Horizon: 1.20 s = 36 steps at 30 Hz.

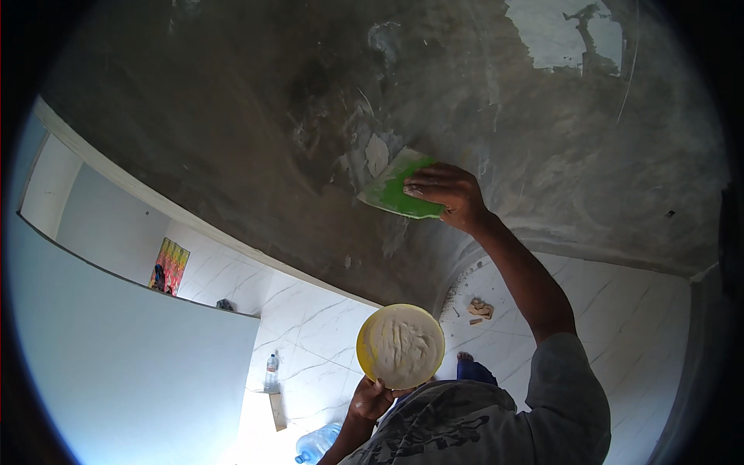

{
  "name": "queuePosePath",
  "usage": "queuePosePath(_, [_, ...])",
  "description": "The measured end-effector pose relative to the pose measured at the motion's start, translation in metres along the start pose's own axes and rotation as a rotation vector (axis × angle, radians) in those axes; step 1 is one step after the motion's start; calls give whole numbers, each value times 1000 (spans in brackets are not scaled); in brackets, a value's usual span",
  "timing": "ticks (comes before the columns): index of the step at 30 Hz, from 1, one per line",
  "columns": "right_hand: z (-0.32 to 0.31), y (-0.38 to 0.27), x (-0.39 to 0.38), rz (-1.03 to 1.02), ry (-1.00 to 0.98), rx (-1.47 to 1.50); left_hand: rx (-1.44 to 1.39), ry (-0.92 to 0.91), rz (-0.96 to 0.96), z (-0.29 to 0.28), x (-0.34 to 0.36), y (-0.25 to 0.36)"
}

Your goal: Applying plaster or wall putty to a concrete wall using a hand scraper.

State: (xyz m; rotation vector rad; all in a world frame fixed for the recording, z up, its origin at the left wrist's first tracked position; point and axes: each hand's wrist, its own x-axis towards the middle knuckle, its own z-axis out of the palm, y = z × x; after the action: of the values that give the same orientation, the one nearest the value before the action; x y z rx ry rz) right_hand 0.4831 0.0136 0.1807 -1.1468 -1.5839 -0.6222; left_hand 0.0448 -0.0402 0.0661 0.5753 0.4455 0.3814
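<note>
My right hand (453,194) grips a flat green spreader (391,191), its edge against the mottled grey plaster wall (271,101) beside a small pale patch of filler (377,153). The fingers lie bent over the spreader's face. Lower down, my left hand (372,399) holds a round yellow tub (360,345) by its rim and underside, upright in front of my body. Pale paste (401,346) with ridged marks fills the tub. The left fingers are partly hidden under it.
Below is a marbled tile floor (589,318) with scraps (480,308) near the wall's foot. A pale partition (132,333) and an opening stand left, beside a small bottle (271,372) and a large blue bottle (314,444). A white patch (550,31) marks the upper right wall.
</note>
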Motion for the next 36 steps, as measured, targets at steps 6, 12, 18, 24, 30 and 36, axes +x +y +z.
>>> queuePosePath(6, [5, 9, -40, 362, 65, 302, -75, -48, 5, 6, 5, -1])
queuePosePath(12, [19, -8, -19, 763, 330, 580, -16, -43, -13, -3, 0, 0])
queuePosePath(18, [34, -48, 2, 724, 343, 188, -27, -47, 5, -3, -2, 1])
queuePosePath(24, [45, -74, 21, 645, 399, -56, -36, -49, 16, -13, -8, 6])
queuePosePath(30, [55, -80, 27, 596, 423, -214, -132, -98, 26, -15, -13, 14])
queuePosePath(36, [67, -86, 32, 615, 342, -341, -127, -103, 26, -24, -17, 19])
